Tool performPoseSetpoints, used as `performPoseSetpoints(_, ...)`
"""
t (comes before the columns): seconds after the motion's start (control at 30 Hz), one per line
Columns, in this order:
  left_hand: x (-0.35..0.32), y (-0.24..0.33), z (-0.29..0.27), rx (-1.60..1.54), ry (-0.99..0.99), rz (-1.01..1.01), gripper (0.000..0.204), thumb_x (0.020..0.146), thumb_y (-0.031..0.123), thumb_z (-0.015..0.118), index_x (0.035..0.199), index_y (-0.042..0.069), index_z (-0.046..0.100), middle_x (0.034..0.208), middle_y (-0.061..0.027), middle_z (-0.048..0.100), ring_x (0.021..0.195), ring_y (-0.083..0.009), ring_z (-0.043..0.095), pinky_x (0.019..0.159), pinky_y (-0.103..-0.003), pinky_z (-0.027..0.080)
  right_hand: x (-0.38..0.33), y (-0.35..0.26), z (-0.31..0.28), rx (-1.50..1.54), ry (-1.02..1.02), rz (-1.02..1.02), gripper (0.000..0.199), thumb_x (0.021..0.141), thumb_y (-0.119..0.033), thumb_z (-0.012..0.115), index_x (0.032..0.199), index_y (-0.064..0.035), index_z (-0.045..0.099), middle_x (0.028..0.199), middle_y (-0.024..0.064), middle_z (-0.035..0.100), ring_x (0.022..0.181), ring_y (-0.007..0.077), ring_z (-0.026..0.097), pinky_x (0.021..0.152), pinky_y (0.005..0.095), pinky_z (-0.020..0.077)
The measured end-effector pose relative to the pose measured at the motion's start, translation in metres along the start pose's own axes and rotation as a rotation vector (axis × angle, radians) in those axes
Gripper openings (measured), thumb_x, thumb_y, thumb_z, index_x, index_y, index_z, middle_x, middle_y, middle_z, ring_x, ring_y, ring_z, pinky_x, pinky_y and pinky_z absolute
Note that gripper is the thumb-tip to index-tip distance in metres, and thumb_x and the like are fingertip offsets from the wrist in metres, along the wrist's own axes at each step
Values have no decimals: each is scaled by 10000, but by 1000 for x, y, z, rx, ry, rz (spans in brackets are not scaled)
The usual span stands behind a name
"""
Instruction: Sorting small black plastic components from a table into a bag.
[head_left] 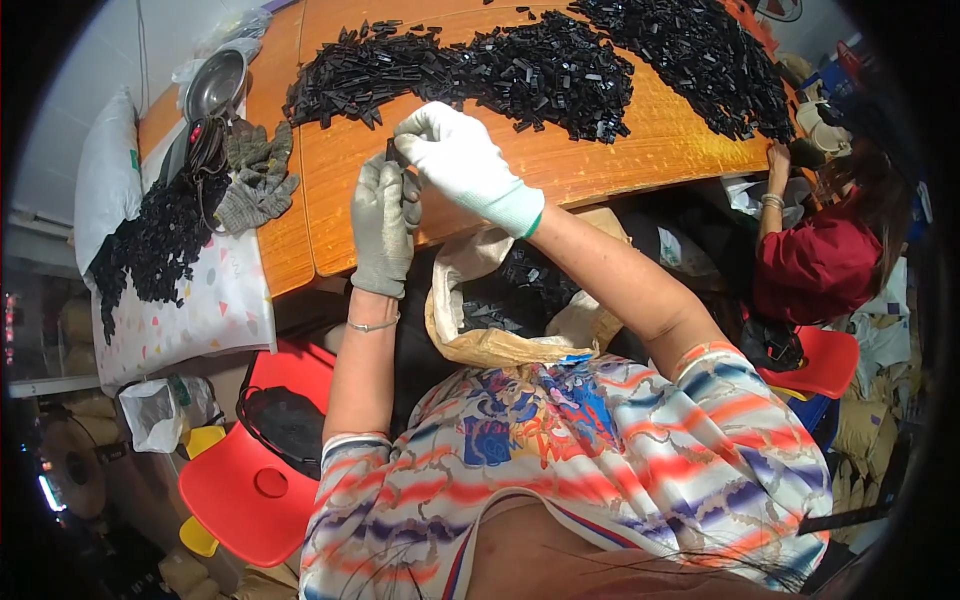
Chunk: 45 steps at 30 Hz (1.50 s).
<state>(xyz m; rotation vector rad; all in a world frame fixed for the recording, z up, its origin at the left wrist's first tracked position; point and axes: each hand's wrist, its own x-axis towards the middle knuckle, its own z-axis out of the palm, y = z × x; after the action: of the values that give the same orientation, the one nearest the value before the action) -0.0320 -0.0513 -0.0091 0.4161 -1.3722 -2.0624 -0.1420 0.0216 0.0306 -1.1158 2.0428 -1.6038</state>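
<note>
My left hand [382,215], in a grey glove, and my right hand [455,160], in a white glove with a green cuff edge, meet above the near edge of the wooden table [320,190]. Between their closed fingers is a small dark, narrow plastic piece [391,150]; both hands pinch it. Its lower part is hidden by the left fingers. Just beyond the hands lies a long pile of black plastic pieces [390,70]. An open sack [480,345] holding more black pieces [515,290] rests on my lap, below my right forearm.
Left are grey work gloves [255,175], a metal bowl [215,85] and a heap of black bits [150,240] on a patterned cloth [210,310]. Another black pile [700,65] lies far right, near a person in a red top [820,260]. A red chair [240,490] stands lower left.
</note>
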Motion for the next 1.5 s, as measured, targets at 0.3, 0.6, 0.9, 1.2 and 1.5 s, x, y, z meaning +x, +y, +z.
performPoseSetpoints(0.3, -2, -12, 3, 334, 139, 144, 245, 998, 284, 463, 1004, 56, 551, 646, 60, 443, 510, -5, 347, 432, -164, 281, 9, -4, -9, -668, -221, -428, 156, 849, -210, 575, 924, -76, 601, 815, 147, 654, 758, 350, 637, 644, 431, 506)
performPoseSetpoints(0.6, 11, -3, 25, 88, 179, -71, 234, 969, 187, 445, 915, 11, 591, 672, 47, 457, 550, -26, 375, 468, -195, 298, 11, 2, -20, -690, -182, -303, 178, 844, -252, 567, 937, -102, 592, 784, 142, 660, 756, 355, 644, 664, 448, 507)
performPoseSetpoints(0.9, 8, -8, 24, -88, -133, -86, 170, 979, 198, 517, 1035, 38, 529, 817, -20, 574, 648, -55, 504, 587, -173, 425, 12, 23, -46, -163, -93, -123, 288, 900, -293, 586, 1060, -69, 673, 866, 20, 674, 672, 96, 584, 640, 240, 484)
performPoseSetpoints(1.2, -32, -25, 23, -247, -143, -429, 165, 984, 220, 508, 1030, 65, 544, 827, -16, 582, 595, -49, 502, 532, -166, 399, -33, 33, -64, 344, -431, 169, 256, 873, -267, 641, 846, -13, 662, 675, 22, 608, 566, 49, 481, 536, 220, 399)
performPoseSetpoints(1.5, -87, -48, 6, 838, -520, -285, 286, 915, 222, 545, 1091, 11, 623, 1061, -144, 638, 984, -247, 616, 885, -340, 467, -47, 37, -84, -356, -829, 136, 177, 804, -243, 678, 737, -79, 684, 622, 40, 604, 602, 93, 545, 570, 293, 439)
